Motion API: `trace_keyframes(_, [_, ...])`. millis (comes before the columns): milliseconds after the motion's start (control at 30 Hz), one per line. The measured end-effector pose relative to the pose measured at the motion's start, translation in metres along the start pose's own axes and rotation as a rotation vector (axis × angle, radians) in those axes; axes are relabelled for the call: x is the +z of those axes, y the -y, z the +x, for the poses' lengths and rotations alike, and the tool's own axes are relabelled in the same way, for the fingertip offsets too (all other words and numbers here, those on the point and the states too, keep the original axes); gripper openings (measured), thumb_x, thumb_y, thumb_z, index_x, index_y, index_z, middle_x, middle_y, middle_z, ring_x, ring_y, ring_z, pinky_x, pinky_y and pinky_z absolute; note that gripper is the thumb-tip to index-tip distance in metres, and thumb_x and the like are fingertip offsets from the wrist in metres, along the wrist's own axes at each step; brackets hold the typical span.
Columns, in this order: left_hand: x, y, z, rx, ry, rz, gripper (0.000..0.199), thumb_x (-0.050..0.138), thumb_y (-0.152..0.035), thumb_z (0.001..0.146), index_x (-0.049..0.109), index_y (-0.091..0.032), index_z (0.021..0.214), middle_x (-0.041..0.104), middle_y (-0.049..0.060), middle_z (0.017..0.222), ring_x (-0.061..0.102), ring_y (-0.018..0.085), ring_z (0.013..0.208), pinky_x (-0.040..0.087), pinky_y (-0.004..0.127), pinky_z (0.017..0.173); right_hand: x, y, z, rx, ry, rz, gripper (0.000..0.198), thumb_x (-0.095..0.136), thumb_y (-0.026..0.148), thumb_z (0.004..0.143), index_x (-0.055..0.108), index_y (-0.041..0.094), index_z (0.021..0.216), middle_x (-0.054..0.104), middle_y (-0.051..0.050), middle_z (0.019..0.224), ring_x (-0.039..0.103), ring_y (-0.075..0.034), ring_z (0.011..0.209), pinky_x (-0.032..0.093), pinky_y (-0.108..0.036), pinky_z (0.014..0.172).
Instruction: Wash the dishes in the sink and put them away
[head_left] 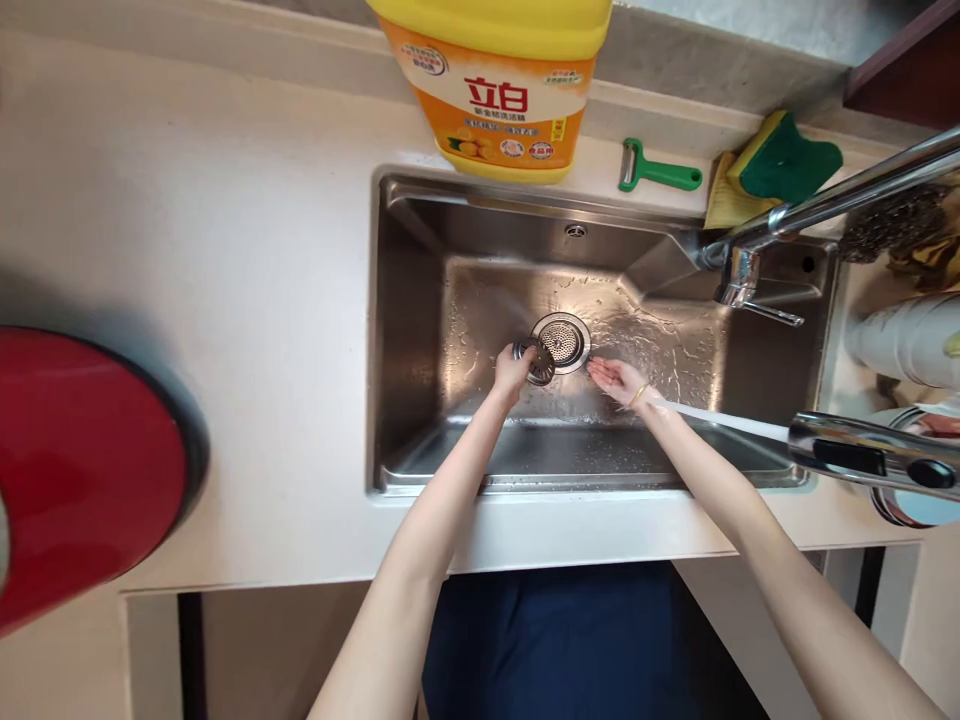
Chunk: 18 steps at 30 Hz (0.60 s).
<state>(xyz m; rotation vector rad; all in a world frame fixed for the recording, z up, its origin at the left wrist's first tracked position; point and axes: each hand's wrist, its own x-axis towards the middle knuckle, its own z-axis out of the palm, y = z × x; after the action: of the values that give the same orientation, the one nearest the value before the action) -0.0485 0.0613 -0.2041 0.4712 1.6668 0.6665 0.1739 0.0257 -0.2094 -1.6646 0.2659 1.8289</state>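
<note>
Strainer (538,362), a small perforated metal disc, sits tilted in the left hand (512,372) low in the steel sink (405,330), just left of the open drain (562,341) and touching its rim. The left fingers are curled closed around the strainer's near edge. The right hand (619,381) lies just right of the drain, palm up and fingers spread flat, holding nothing; a thin stream of water (720,420) from the pull-out spray head (870,452) meets its wrist. Wet, bare basin floor stretches to either side of both hands, and the sink walls stand well apart from them. On the back ledge stand a yellow detergent jug (499,95), a green peeler (658,172) and a sponge (780,160). The faucet (825,205) crosses the right corner. A red lid (75,470) rests on the wide white counter (262,300), far left.
</note>
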Motion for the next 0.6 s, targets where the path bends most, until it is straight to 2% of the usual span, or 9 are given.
trace_keyframes(133, [0.026, 0.003, -0.012, -0.008, 0.053, -0.004, 0.014, 0.071, -0.022, 0.074, 0.066, -0.015, 0.085, 0.07, 0.005, 0.082, 0.065, 0.019, 0.085, 0.051, 0.032, 0.087, -0.04, 0.001, -0.022, 0.131, 0.019, 0.073, 0.02, 0.05, 0.007, 0.092, 0.069, 0.011, 0.097, 0.076, -0.014, 0.094, 0.076, -0.016, 0.083, 0.064, -0.024, 0.078])
trace_keyframes(200, [0.035, 0.004, -0.017, -0.031, 0.077, 0.011, 0.015, 0.072, -0.022, 0.075, 0.067, -0.015, 0.088, 0.071, 0.005, 0.084, 0.066, 0.02, 0.09, 0.051, 0.033, 0.089, -0.054, -0.004, -0.029, 0.125, 0.042, 0.074, 0.016, 0.055, 0.006, 0.089, 0.069, 0.012, 0.095, 0.077, -0.013, 0.093, 0.077, -0.018, 0.085, 0.064, -0.026, 0.079])
trace_keyframes(300, [0.045, 0.005, -0.025, -0.086, 0.124, 0.021, 0.017, 0.074, -0.021, 0.076, 0.068, -0.016, 0.091, 0.072, 0.006, 0.087, 0.067, 0.02, 0.091, 0.053, 0.033, 0.087, -0.064, -0.011, -0.035, 0.067, 0.006, 0.067, 0.012, 0.065, 0.004, 0.085, 0.067, 0.015, 0.086, 0.076, -0.009, 0.084, 0.076, -0.017, 0.081, 0.065, -0.027, 0.078])
trace_keyframes(400, [0.059, 0.008, -0.035, -0.185, 0.238, -0.061, 0.024, 0.076, -0.027, 0.078, 0.067, -0.017, 0.098, 0.073, 0.006, 0.089, 0.067, 0.018, 0.081, 0.055, 0.032, 0.078, -0.059, -0.015, -0.038, 0.035, -0.057, 0.041, 0.009, 0.069, 0.011, 0.085, 0.065, 0.019, 0.085, 0.074, -0.003, 0.077, 0.074, -0.014, 0.073, 0.064, -0.029, 0.075])
trace_keyframes(500, [0.081, 0.014, -0.044, -0.245, 0.365, -0.134, 0.028, 0.077, -0.035, 0.08, 0.066, -0.016, 0.097, 0.072, 0.004, 0.084, 0.065, 0.014, 0.067, 0.055, 0.031, 0.071, -0.044, -0.016, -0.037, -0.01, -0.012, 0.023, 0.01, 0.07, 0.021, 0.086, 0.066, 0.022, 0.095, 0.074, 0.002, 0.08, 0.072, -0.013, 0.069, 0.064, -0.033, 0.075])
trace_keyframes(600, [0.108, 0.023, -0.049, -0.237, 0.365, -0.174, 0.032, 0.081, -0.039, 0.076, 0.064, -0.014, 0.088, 0.07, 0.004, 0.078, 0.064, 0.013, 0.064, 0.054, 0.029, 0.07, -0.032, -0.016, -0.039, -0.153, -0.028, 0.079, 0.015, 0.072, 0.025, 0.082, 0.065, 0.02, 0.095, 0.075, 0.0, 0.086, 0.073, -0.013, 0.08, 0.062, -0.029, 0.082])
